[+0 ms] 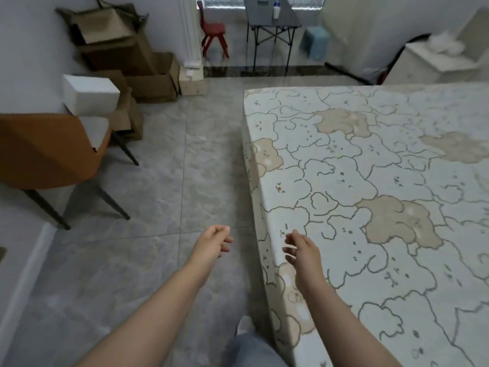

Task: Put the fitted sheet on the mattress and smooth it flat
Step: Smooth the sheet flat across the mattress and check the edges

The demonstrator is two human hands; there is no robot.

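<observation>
- 2 hands, left hand [213, 241] and right hand [301, 247], hang loose, fingers softly curled, holding nothing.
- The sheet [370, 181] covers the mattress; press flat palms and slide outward slowly.

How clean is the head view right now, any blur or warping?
Head view: wide-angle bend curves the mattress edge; the boxes and folding table at the top are smeared; both hands, left and right, look fairly sharp; light is soft, no glare.
</observation>
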